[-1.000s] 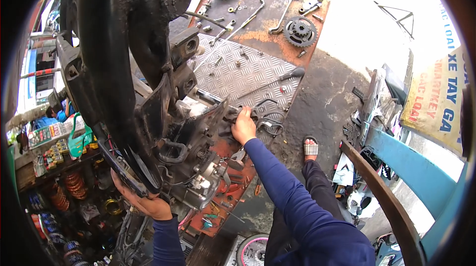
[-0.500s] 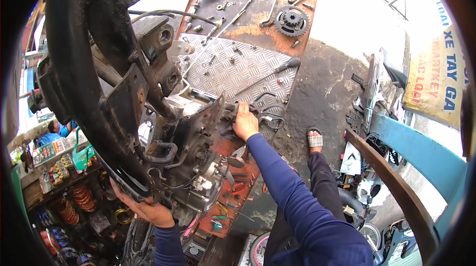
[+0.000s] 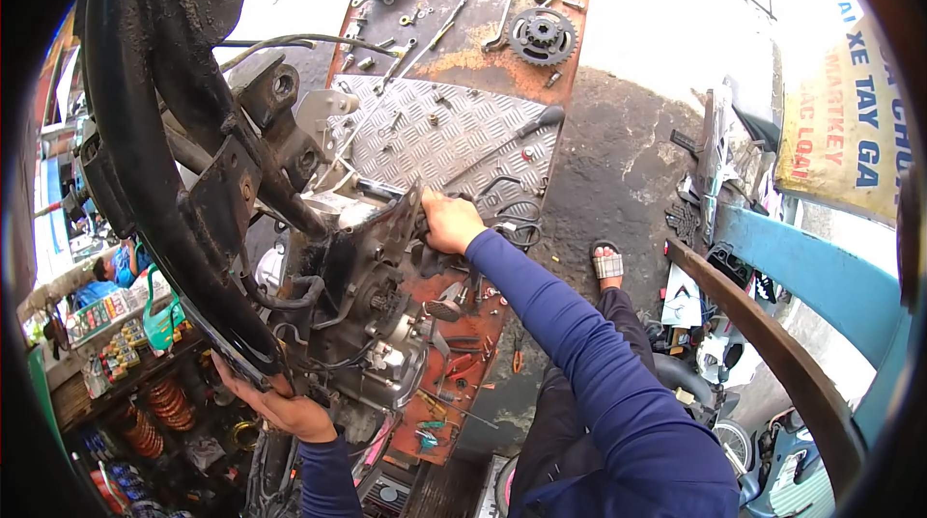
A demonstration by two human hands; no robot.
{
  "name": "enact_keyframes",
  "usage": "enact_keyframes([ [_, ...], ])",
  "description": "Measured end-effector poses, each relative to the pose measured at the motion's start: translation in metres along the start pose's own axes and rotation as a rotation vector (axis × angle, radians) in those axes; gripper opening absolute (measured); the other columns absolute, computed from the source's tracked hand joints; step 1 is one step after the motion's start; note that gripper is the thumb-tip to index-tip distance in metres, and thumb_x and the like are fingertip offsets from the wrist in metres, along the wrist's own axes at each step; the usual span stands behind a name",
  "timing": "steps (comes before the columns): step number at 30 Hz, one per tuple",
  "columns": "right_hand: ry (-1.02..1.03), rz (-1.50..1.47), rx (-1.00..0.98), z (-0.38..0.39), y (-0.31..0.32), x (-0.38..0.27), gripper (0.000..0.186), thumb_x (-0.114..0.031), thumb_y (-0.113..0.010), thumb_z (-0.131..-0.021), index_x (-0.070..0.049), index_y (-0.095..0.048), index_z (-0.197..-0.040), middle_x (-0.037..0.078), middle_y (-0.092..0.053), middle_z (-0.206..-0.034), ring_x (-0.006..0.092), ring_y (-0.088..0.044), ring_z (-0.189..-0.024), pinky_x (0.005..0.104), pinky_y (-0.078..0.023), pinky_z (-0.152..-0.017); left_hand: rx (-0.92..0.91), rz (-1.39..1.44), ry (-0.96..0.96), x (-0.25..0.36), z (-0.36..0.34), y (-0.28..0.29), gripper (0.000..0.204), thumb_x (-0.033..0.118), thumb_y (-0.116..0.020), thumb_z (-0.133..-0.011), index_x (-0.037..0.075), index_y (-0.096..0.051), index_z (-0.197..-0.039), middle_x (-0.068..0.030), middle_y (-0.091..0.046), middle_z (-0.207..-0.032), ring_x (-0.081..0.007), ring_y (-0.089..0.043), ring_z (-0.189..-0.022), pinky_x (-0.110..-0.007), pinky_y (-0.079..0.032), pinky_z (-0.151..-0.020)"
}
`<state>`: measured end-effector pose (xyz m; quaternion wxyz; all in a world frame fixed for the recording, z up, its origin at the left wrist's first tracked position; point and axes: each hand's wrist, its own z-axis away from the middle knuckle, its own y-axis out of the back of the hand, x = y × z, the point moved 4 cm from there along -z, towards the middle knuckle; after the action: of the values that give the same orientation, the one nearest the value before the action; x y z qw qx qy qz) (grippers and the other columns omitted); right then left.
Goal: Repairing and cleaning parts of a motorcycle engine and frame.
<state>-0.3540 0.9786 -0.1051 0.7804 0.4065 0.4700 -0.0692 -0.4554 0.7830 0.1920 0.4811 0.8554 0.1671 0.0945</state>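
Note:
A black, dirty motorcycle frame (image 3: pixel 145 180) slants down the left side, its engine (image 3: pixel 386 364) below and to the right. My left hand (image 3: pixel 285 412) is closed round the frame's lower end, palm underneath and some fingers hidden behind the tube. Close beside an upright metal plate (image 3: pixel 401 214) on the bike, my right hand (image 3: pixel 452 223) is closed with its knuckles up. A dark thing lies under its fingers, too hidden to name. The foot pedal (image 3: pixel 444 309) juts out below that hand.
A rusty red work platform (image 3: pixel 463 64) with a diamond-plate sheet (image 3: pixel 425 146) carries bolts, a toothed sprocket (image 3: pixel 542 36) and a black-handled screwdriver (image 3: pixel 541 122). Shelves of coil springs (image 3: pixel 169 405) stand at lower left. A blue beam (image 3: pixel 811 262) and parked scooter (image 3: pixel 792 470) are at right.
My right hand has moved left and slightly up, closer to the bike's metal plate. My left hand keeps its hold on the frame. The whole view has shifted a little.

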Motion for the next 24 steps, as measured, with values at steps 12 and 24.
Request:
enact_keyframes([
  [12,0.214,-0.559,-0.827,-0.09,-0.007,0.148,0.064,-0.011,-0.058,-0.081,-0.007,-0.047,-0.144,0.008,-0.059,-0.133,0.0172,-0.056,-0.115,0.0302,-0.045,-0.095,0.019,0.008,0.013,-0.002,0.007,-0.035,0.048,-0.001,-0.043,-0.1,-0.011,-0.027,-0.144,-0.031,-0.037,-0.146,-0.0472,-0.043,-0.131,-0.054,-0.036,-0.11],
  [24,-0.473,-0.585,0.769,0.1,0.043,0.08,0.048,-0.017,-0.068,-0.088,0.014,-0.053,-0.122,0.031,-0.056,-0.125,0.0452,-0.052,-0.122,0.0427,-0.039,-0.106,0.081,-0.224,-0.122,-0.029,0.031,0.004,0.046,0.0,-0.049,-0.097,-0.012,-0.037,-0.14,-0.0293,-0.036,-0.148,-0.041,-0.04,-0.136,-0.048,-0.033,-0.114],
])
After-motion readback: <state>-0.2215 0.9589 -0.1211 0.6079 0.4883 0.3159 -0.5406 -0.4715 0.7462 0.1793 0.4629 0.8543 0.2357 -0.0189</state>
